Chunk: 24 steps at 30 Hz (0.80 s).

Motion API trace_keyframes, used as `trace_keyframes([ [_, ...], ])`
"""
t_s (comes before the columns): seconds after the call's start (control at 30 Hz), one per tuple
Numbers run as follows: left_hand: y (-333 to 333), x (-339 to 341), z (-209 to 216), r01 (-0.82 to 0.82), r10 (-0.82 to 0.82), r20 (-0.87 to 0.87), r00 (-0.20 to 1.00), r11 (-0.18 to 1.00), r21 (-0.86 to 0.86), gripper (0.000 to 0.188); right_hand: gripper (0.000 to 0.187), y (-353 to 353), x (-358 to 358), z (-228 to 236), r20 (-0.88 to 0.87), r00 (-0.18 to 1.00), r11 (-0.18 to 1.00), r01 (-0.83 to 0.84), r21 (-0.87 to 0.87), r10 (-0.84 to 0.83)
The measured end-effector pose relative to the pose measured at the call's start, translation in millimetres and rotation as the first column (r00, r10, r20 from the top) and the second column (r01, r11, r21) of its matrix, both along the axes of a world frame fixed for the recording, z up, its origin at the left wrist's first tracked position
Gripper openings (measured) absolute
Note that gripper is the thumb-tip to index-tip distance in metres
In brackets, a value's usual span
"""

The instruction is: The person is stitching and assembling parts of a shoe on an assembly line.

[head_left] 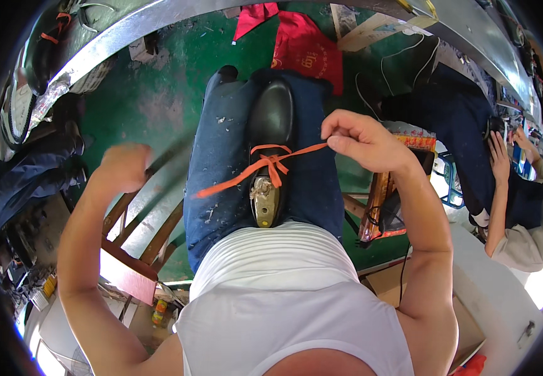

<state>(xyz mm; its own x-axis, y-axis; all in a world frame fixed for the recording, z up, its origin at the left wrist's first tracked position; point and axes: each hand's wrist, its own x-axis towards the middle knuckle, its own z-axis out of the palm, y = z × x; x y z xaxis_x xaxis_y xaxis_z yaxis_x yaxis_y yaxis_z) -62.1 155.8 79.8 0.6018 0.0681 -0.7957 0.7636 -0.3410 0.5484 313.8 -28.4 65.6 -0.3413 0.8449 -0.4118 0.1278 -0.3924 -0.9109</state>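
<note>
A black shoe (271, 116) on a shoe last (264, 203) rests between my thighs, toe pointing away. The last's heel end shows a worn, yellowish metal top. An orange strip (270, 164) is wrapped around the shoe's middle and crossed in a loose knot. One end of the strip stretches up to the right, where my right hand (360, 139) pinches it between thumb and fingers. The other end trails down to the left, its tip blurred. My left hand (124, 167) is apart from the strip, out to the left. Motion smears its fingers.
A wooden chair (165, 235) stands below my left hand. Red cloth (308, 50) lies on the green floor (152, 94) ahead. A metal-edged bench (105, 44) curves across the far side. Another person (525, 232) works at the right.
</note>
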Motion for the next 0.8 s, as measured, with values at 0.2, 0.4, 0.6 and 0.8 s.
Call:
trace_keyframes([
  [0.2,-78.4,59.4,-2.5,-0.62,0.444,0.572,0.69,0.77,0.15,0.039,0.013,3.0,-5.3,5.2,-0.039,0.997,0.997,0.068,-0.023,-0.069],
  [0.4,-83.5,59.1,-27.7,-0.456,0.352,0.702,0.62,0.889,-0.042,0.02,0.014,9.1,-6.4,16.7,0.048,0.997,0.995,0.049,0.09,-0.054],
  [0.6,-53.1,25.4,-48.3,-0.477,0.812,-0.408,0.417,-0.187,-0.859,0.037,0.013,-0.9,-12.6,28.5,-0.085,0.987,0.99,-0.138,0.025,0.14],
  [0.8,-33.7,4.3,-23.4,-0.421,0.422,-0.032,0.906,0.893,-0.159,0.02,0.011,-13.0,-21.7,-22.0,0.773,0.598,0.856,-0.27,0.442,-0.211],
])
